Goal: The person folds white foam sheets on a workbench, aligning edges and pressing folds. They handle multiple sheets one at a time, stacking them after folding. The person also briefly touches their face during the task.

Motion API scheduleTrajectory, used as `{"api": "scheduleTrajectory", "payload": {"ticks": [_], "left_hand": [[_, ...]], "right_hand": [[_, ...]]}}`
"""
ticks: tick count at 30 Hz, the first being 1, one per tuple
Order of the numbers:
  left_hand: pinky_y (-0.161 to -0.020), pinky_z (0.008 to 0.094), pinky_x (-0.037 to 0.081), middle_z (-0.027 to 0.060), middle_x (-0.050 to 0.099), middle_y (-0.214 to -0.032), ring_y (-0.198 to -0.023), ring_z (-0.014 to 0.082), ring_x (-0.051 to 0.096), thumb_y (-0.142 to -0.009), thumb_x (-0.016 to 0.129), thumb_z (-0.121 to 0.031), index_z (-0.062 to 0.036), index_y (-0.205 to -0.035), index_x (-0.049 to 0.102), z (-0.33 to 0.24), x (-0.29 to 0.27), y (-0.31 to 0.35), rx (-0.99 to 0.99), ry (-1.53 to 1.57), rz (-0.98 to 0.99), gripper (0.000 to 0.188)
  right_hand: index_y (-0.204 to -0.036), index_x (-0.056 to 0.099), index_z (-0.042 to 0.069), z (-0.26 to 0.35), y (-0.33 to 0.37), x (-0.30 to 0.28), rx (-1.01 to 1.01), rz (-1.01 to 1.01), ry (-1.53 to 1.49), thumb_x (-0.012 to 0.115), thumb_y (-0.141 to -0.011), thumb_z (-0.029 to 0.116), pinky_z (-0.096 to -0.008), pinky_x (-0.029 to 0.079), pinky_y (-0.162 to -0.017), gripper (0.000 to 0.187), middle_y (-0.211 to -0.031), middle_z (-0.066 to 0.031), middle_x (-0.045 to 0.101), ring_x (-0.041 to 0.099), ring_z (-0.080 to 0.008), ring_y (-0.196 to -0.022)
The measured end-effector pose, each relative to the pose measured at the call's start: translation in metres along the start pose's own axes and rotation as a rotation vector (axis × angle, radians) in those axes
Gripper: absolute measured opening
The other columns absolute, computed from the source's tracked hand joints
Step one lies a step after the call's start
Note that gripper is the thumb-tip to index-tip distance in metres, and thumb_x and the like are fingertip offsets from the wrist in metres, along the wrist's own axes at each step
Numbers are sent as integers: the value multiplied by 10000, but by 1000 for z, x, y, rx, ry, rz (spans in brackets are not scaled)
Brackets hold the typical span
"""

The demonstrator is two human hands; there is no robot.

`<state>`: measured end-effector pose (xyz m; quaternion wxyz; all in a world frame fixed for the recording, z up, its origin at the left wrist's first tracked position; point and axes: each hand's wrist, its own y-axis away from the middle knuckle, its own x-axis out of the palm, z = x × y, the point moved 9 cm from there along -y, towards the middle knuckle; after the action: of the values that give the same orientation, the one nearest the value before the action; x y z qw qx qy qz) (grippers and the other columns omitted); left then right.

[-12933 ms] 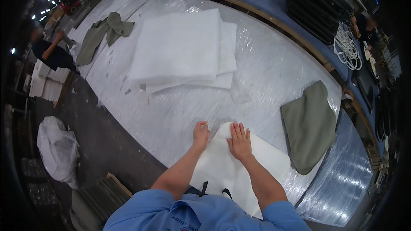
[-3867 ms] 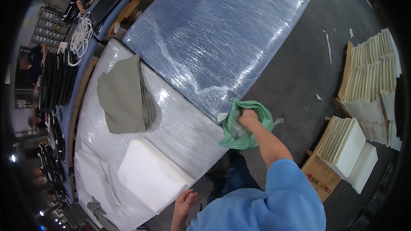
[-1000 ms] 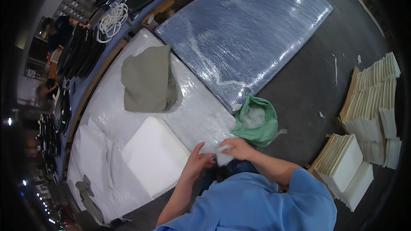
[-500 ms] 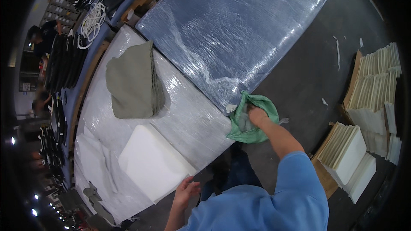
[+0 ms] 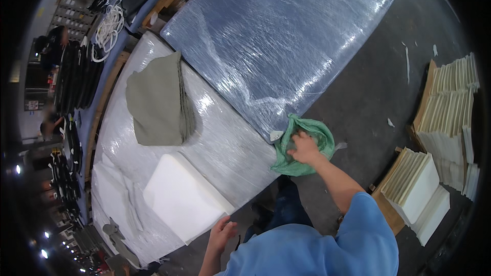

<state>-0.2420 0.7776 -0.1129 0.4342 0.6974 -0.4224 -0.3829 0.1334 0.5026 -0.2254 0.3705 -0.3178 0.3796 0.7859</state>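
Right hand (image 5: 306, 148) at the mouth of the green bag (image 5: 326, 140), fingers spread apart, nothing seen pinched between them; bag contents mostly hidden behind the hand; left hand (image 5: 221, 232) low by the near corner of the white pad (image 5: 184, 194), fingers loosely bent, no object visible in them, can't tell if they touch the pad; bag sits at the corner where the pale wrapped tabletop (image 5: 245, 158) meets the blue wrapped tabletop (image 5: 276, 36); what holds it up doesn't show; if it only leans there, a hard tug of the wrist could tip it or pull it away, likely spilling onto the floor (image 5: 353, 97); soft rim could fold in and snag the wrist; a slack pinch could shed bits, like the white scrap (image 5: 391, 122) lying there; pad corner is right at the tabletop edge, so a knock from the left forearm could shift it; grey-green cloth stack (image 5: 156, 102) lies farther in, lower risk.
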Motion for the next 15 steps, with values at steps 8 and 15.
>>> {"api": "scheduleTrajectory", "payload": {"ticks": [8,15], "left_hand": [[-838,321,561,136,700,-1192,-960,189,697,-1055,584,-211,-38,-1482,467,-45,7,15,183,-20,45,476],[-922,334,540,129,675,-1284,-1063,192,672,-1047,609,-298,-48,-1515,431,-68,64,14,202,-95,250,560]], "right_hand": [[-1174,655,52,-74,11,17,372,29,-1446,649,-983,177,-367,566,-806,228,-1125,-27,721,705,-204,-989],[-1243,620,54,12,71,-29,313,325,-1991,600,-1016,154,-346,561,-858,248,-1195,-63,696,695,-193,-1019]]}}
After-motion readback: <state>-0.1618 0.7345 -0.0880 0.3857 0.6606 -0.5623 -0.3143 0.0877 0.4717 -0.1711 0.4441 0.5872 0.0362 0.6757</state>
